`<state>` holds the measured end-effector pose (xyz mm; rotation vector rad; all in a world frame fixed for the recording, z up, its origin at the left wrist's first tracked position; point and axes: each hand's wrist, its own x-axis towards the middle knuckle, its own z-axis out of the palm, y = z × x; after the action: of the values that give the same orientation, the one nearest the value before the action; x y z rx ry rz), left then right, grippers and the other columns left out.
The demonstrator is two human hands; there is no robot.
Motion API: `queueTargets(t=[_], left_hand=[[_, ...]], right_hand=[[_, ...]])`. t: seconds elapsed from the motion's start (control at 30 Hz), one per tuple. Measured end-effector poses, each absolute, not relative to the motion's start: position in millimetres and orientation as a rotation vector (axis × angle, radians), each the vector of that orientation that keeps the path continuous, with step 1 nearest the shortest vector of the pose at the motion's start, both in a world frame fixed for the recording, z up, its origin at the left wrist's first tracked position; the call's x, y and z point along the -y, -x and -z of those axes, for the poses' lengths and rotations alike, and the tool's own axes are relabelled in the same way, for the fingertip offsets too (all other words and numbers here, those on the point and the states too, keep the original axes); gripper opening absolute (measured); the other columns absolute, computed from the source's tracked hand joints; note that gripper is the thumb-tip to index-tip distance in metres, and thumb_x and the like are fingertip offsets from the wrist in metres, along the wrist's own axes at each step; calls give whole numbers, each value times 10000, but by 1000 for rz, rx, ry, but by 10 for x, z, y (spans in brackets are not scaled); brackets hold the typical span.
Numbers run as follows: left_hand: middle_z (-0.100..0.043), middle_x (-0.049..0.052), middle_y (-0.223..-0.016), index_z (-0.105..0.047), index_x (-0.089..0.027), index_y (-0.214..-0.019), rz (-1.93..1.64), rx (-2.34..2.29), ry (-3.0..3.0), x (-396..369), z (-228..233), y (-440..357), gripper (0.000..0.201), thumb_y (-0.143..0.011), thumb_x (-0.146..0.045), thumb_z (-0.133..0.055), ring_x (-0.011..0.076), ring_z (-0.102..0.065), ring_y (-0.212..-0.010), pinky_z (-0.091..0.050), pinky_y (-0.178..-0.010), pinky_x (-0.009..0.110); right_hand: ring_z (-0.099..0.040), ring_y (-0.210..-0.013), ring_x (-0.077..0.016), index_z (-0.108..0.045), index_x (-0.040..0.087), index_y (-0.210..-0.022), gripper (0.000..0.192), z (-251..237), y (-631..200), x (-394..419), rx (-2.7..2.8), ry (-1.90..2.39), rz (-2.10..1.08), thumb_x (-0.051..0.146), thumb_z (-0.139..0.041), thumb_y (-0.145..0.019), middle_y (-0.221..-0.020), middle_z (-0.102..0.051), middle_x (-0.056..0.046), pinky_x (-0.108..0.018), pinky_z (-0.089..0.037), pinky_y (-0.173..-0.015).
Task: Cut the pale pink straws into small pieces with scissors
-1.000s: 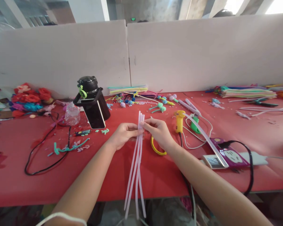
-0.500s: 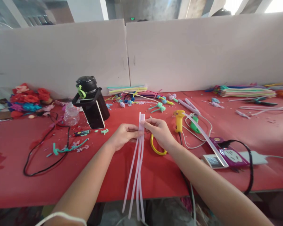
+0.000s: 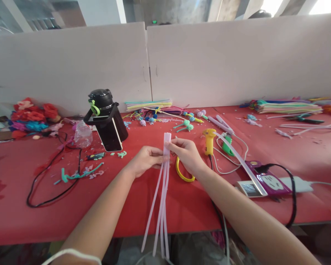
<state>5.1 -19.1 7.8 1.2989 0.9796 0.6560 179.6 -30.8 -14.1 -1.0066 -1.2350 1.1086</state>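
A small bundle of pale lilac pipe cleaners (image 3: pixel 162 198) hangs upright between my hands, its upper ends bunched together and its lower ends fanned out past the table edge. My left hand (image 3: pixel 150 161) pinches the bundle from the left, a little below the top. On the other side my right hand (image 3: pixel 184 151) grips it near the top between thumb and fingers. Behind my right hand, scissors with a yellow handle (image 3: pixel 184 177) lie on the table, partly covered by that hand.
A yellow glue gun (image 3: pixel 209 142) with a clear glue stick lies right, near a purple power strip (image 3: pixel 274 184). A black flask (image 3: pixel 103 99) and phone (image 3: pixel 109 134) stand left, beside a looped black cable (image 3: pixel 30 191). Pipe cleaner bundles (image 3: pixel 289 107) lie along the white partition (image 3: pixel 209 62).
The tops of the pipe cleaners now sit more level with one another. One strand at the lower left has spread slightly further out. Both hands stay almost in place.
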Motion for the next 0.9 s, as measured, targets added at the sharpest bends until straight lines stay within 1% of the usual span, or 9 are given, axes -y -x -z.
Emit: queueTargets(t=[0.1,0.23,0.37,0.5,0.73,0.9], left_hand=[[-746,55,-811,-787,-155,-816,-650,-984,-1313,200,-84,-56,348,-565,-357,-919,137,-637,-719,-533,-657,256],[-736,44,-797,-784,-159,-812,-634,-985,-1346,205,-71,-48,333,-600,-387,-900,130,-626,-713,-530,-649,250],[-732,47,-791,-781,-155,-816,-627,-983,-1363,198,-59,-33,328,-617,-392,-891,127,-624,-706,-522,-635,239],[-738,63,-805,-781,-149,-816,-620,-984,-1366,192,-58,-22,327,-623,-391,-887,145,-644,-724,-532,-650,252],[-747,65,-821,-785,-153,-828,-605,-965,-1383,189,-44,-21,316,-639,-390,-876,158,-664,-740,-548,-668,269],[-762,81,-853,-785,-149,-848,-575,-952,-1398,193,-54,-10,326,-646,-388,-875,171,-682,-759,-554,-667,269]], right_hand=[[-442,-612,-107,-664,160,-691,376,160,-1787,301,1223,1000,-1125,516,-780,-723,-651,-550,12,-271,-354,-587],[-460,-624,-109,-669,155,-690,366,163,-1767,305,1230,981,-1159,499,-792,-710,-665,-563,9,-269,-360,-594],[-451,-613,-111,-656,162,-670,388,135,-1764,325,1235,986,-1173,524,-795,-696,-646,-552,13,-269,-355,-587],[-444,-616,-112,-664,170,-678,399,131,-1780,335,1260,983,-1160,551,-776,-714,-655,-557,10,-269,-350,-591],[-394,-584,-106,-624,184,-621,449,151,-1792,328,1327,953,-1168,599,-745,-740,-604,-486,28,-274,-316,-556],[-401,-572,-100,-613,180,-591,452,123,-1787,343,1349,940,-1174,584,-768,-723,-588,-489,31,-269,-319,-539]])
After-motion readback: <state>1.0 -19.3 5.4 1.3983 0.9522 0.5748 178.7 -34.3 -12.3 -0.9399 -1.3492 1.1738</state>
